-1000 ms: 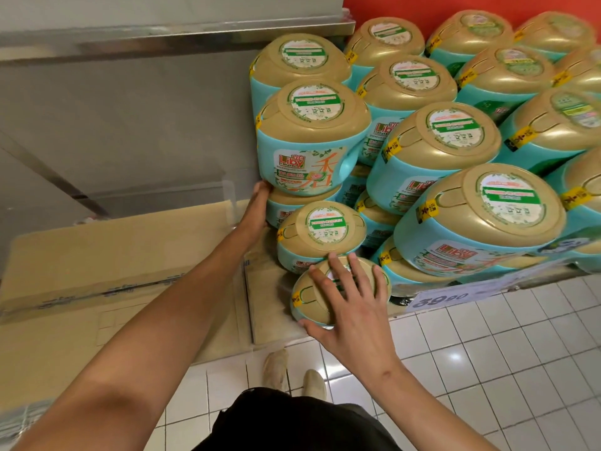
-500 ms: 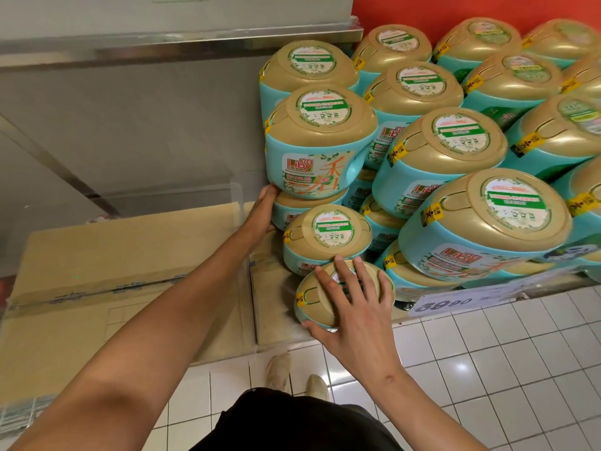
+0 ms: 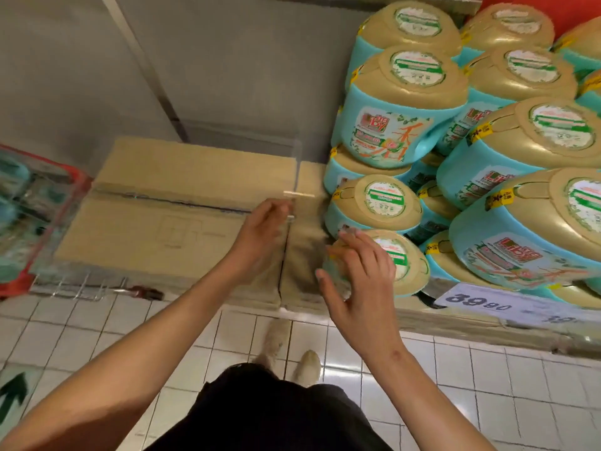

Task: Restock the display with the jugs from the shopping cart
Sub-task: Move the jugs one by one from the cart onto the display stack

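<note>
Both empty now: right hand (image 3: 357,281), fingers spread loose, sits at the bottom jug (image 3: 405,260) of the display (image 3: 487,327), maybe touching, too blurry. The left hand (image 3: 260,229), loosely curled, is nearer the shopping cart (image 3: 45,219) off left.

Stacked jugs (image 3: 383,131) have turquoise bodies and tan-gold tops. Each top carries a round white label (image 3: 418,66) crossed by a green band. Small yellow tags (image 3: 499,198) with black marks sit at the rims. The front labels show a red logo and orange brush strokes on pale green. A tan cardboard box (image 3: 182,203) lies beside them against a grey wall panel (image 3: 227,60). The wall (image 3: 575,8) behind the stack is red. The shopping cart (image 3: 79,187) has a red frame. The price sign (image 3: 481,304) is white with dark numerals. The floor (image 3: 487,385) is white tile with a grid of grey grout. The shorts (image 3: 270,415) are black and the shoes (image 3: 307,366) are cream.
</note>
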Demonstrator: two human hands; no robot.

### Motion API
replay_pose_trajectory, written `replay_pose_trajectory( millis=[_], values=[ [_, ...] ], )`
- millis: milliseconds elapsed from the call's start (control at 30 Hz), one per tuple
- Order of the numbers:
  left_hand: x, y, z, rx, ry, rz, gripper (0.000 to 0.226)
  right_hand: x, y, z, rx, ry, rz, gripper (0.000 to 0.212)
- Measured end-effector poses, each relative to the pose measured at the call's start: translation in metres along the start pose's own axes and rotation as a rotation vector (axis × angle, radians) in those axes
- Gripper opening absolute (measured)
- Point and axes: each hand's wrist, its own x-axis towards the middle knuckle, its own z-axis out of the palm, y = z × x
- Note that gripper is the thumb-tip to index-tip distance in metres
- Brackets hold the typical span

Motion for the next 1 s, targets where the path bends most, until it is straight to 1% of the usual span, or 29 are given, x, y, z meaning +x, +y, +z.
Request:
replay_pose_trajectory(
  millis=[100,233,300,367,567,633,733,900,1000],
  values=[
    [-0.065,-0.011,-0.055,-0.001,0.062,-0.031,0.020,-0.006,-0.028,0.022,0.124,-0.089,-0.074,0.021],
    [-0.152,-0.036,-0.135,0.007,0.245,-0.023,0.023,-0.010,-0.076,0.063,0.401,-0.290,-0.019,0.016],
    [-0.192,-0.050,-0.174,-0.031,0.338,-0.031,0.026,-0.010,-0.106,0.090,0.469,-0.416,0.004,0.019],
    [-0.229,-0.066,-0.215,-0.056,0.439,-0.047,0.024,-0.010,-0.139,0.120,0.504,-0.522,-0.003,0.019],
    [-0.332,-0.114,-0.344,-0.137,0.680,-0.061,0.021,-0.021,-0.267,0.222,0.537,-0.780,-0.075,0.012],
    [-0.365,-0.125,-0.385,-0.129,0.723,-0.081,0.025,-0.030,-0.314,0.256,0.542,-0.851,-0.071,0.012],
    [-0.406,-0.137,-0.441,-0.132,0.769,-0.127,0.032,-0.047,-0.376,0.303,0.529,-0.944,-0.120,0.013],
    [-0.439,-0.140,-0.531,-0.179,0.915,-0.118,0.040,-0.060,-0.449,0.366,0.493,-1.070,-0.131,0.019],
    [-0.439,-0.140,-0.587,-0.181,0.966,-0.092,0.031,-0.049,-0.481,0.402,0.446,-1.118,-0.123,0.018]
  ],
)
